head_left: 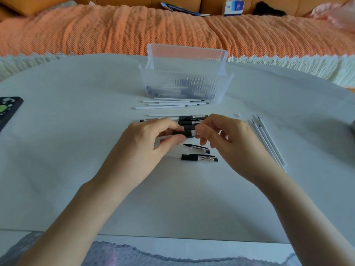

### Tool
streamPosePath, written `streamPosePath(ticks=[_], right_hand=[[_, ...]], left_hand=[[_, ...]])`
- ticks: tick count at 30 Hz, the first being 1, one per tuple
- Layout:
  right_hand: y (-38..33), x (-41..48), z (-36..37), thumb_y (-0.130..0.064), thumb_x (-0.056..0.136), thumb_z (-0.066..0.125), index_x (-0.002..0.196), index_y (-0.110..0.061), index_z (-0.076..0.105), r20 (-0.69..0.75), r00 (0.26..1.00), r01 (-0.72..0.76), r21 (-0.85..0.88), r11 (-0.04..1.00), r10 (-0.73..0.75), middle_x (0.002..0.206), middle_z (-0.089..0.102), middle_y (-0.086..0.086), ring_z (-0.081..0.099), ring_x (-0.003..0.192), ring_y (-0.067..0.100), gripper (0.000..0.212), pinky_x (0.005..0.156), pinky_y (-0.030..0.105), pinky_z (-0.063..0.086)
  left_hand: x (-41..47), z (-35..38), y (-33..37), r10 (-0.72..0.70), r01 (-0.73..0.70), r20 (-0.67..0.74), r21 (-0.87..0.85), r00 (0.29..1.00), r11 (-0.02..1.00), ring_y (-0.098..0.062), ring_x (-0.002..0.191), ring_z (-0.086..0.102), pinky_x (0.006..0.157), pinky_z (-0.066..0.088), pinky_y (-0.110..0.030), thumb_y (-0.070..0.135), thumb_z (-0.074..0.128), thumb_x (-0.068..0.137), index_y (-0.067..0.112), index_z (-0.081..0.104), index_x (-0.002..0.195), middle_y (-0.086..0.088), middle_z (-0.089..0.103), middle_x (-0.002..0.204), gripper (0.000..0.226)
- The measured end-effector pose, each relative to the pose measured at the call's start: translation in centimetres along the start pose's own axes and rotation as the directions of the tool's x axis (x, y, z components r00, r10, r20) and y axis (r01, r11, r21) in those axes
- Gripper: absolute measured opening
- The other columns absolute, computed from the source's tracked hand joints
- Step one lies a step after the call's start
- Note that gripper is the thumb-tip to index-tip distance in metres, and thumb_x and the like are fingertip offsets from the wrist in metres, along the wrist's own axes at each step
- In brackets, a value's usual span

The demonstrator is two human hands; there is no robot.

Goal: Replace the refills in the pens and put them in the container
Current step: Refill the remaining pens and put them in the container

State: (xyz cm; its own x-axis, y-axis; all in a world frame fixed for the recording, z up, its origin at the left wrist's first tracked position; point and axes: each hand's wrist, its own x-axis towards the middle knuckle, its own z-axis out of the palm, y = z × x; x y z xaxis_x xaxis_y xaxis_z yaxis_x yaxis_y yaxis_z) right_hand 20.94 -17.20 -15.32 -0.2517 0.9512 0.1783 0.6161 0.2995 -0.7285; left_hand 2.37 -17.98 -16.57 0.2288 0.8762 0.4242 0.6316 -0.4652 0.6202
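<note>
On the near side of the container (163, 77), head view: the pen (185, 133) in work is held level above the table (76, 150), between both hands. Left hand (146, 139) pinches the barrel at the black grip, thumb below, fingers above; judged the steadying hold. Right hand (226, 137) has thumb and forefinger closed on the tip end, other fingers loosely curled; judged a twisting hold on the nose piece. Going on or coming off: cannot tell.

Between pen and container: loose pens (192, 118) side by side, tips to the right. Beyond them, just beside the container's front wall, front refills (172, 103) in a rough fan. To the right of the container and nearer the person, side refills (269, 141) lie parallel, well apart from the first lot, likely to keep new and spent separate. Which lot is which: cannot tell. Nearer than the held pen: a cap (196, 148) and a capped pen (199, 158), probably parked within reach.

Inside the container: dark pen shapes low down, so part of the task looks done. The ribbed wall blurs them; no count possible. The hands cover the middle of the loose pens and most of the held barrel. Small white bit (238, 114) right of the loose pens: unidentified. Dark object (9, 110) far left of the container is cut by the frame edge
</note>
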Motion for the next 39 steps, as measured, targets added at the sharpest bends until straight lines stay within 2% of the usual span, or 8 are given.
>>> streamPosePath(ticks=[4, 10, 13, 15, 24, 28, 34, 39], right_hand=[[0.2, 0.0, 0.4, -0.034, 0.093, 0.045, 0.073, -0.016, 0.059, 0.016, 0.999, -0.036, -0.032, 0.999, 0.036, 0.062, 0.061, -0.008, 0.053, 0.063, 0.007, 0.030, 0.059, 0.021, 0.039], [0.6, 0.2, -0.8, -0.054, 0.087, 0.039, 0.075, -0.024, 0.066, 0.026, 0.997, -0.079, 0.018, 0.997, 0.078, 0.070, 0.065, -0.016, 0.054, 0.063, 0.000, 0.042, 0.059, 0.015, 0.041], [1.2, 0.1, -1.1, -0.042, 0.086, 0.058, 0.076, -0.031, 0.065, 0.042, 0.996, -0.074, -0.086, 0.993, 0.078, 0.069, 0.060, -0.027, 0.051, 0.059, -0.002, 0.017, 0.057, 0.010, 0.037], [1.6, 0.0, -1.0, -0.035, 0.081, 0.067, 0.080, -0.032, 0.067, 0.087, 0.993, -0.062, -0.139, 0.988, 0.075, 0.078, 0.063, -0.019, 0.052, 0.066, 0.004, 0.004, 0.060, 0.012, 0.037], [1.7, 0.1, -0.7, -0.029, 0.082, 0.068, 0.082, -0.028, 0.066, 0.109, 0.993, -0.017, -0.239, 0.971, 0.045, 0.080, 0.062, -0.013, 0.056, 0.074, 0.004, 0.001, 0.063, 0.019, 0.038], [1.5, 0.2, -1.4, -0.018, 0.078, 0.073, 0.081, -0.025, 0.064, 0.020, 0.999, -0.031, -0.102, 0.994, 0.033, 0.071, 0.062, -0.015, 0.054, 0.067, -0.003, 0.012, 0.062, 0.008, 0.038], [1.4, 0.4, -2.2, -0.021, 0.075, 0.075, 0.085, -0.028, 0.069, 0.003, 0.999, -0.054, 0.039, 0.998, 0.053, 0.077, 0.068, -0.006, 0.059, 0.071, 0.014, 0.014, 0.069, 0.021, 0.045], [0.9, 0.2, -1.8, -0.022, 0.077, 0.073, 0.083, -0.026, 0.068, 0.015, 0.999, -0.034, 0.053, 0.998, 0.033, 0.075, 0.066, -0.008, 0.057, 0.068, 0.007, 0.009, 0.067, 0.014, 0.043]], left_hand=[[-0.1, 0.0, 0.0, -0.006, 0.006, -0.008, 0.002, 1.000, 1.000, 0.001, 0.075, 0.063, 0.070, 0.046, -0.018, 0.033, 0.068, 0.073, 0.020, 0.071, 0.085, 0.017, 0.067, 0.081, 0.017], [-0.1, -0.5, -0.3, -0.062, 0.062, -0.011, 0.046, 0.998, 0.997, 0.012, 0.067, 0.054, 0.062, 0.036, -0.006, 0.030, 0.074, 0.077, 0.025, 0.069, 0.085, 0.020, 0.065, 0.078, 0.011], [-0.1, -0.8, -0.6, -0.100, 0.102, -0.034, 0.062, 0.994, 0.993, 0.014, 0.065, 0.051, 0.060, 0.035, -0.008, 0.039, 0.069, 0.076, 0.028, 0.068, 0.084, 0.021, 0.064, 0.076, 0.013], [0.0, -0.8, -0.6, -0.118, 0.120, -0.036, 0.066, 0.992, 0.991, 0.011, 0.070, 0.054, 0.064, 0.041, -0.014, 0.044, 0.063, 0.075, 0.031, 0.067, 0.084, 0.023, 0.063, 0.076, 0.016], [0.0, -0.8, -0.6, -0.115, 0.116, -0.018, 0.070, 0.993, 0.991, 0.005, 0.077, 0.058, 0.065, 0.042, -0.012, 0.044, 0.061, 0.074, 0.031, 0.067, 0.085, 0.021, 0.066, 0.080, 0.018], [-0.1, -0.8, -0.6, -0.106, 0.107, -0.015, 0.076, 0.994, 0.991, 0.004, 0.075, 0.058, 0.065, 0.044, -0.017, 0.041, 0.069, 0.077, 0.030, 0.068, 0.085, 0.021, 0.066, 0.080, 0.014], [-0.2, -0.9, -0.7, -0.104, 0.104, -0.006, 0.085, 0.995, 0.991, 0.011, 0.066, 0.053, 0.061, 0.038, -0.012, 0.036, 0.071, 0.077, 0.030, 0.068, 0.085, 0.019, 0.067, 0.080, 0.011], [-0.2, -0.8, -0.6, -0.111, 0.111, 0.004, 0.066, 0.994, 0.992, 0.011, 0.064, 0.052, 0.062, 0.041, -0.017, 0.034, 0.071, 0.077, 0.031, 0.067, 0.085, 0.019, 0.067, 0.081, 0.009]])
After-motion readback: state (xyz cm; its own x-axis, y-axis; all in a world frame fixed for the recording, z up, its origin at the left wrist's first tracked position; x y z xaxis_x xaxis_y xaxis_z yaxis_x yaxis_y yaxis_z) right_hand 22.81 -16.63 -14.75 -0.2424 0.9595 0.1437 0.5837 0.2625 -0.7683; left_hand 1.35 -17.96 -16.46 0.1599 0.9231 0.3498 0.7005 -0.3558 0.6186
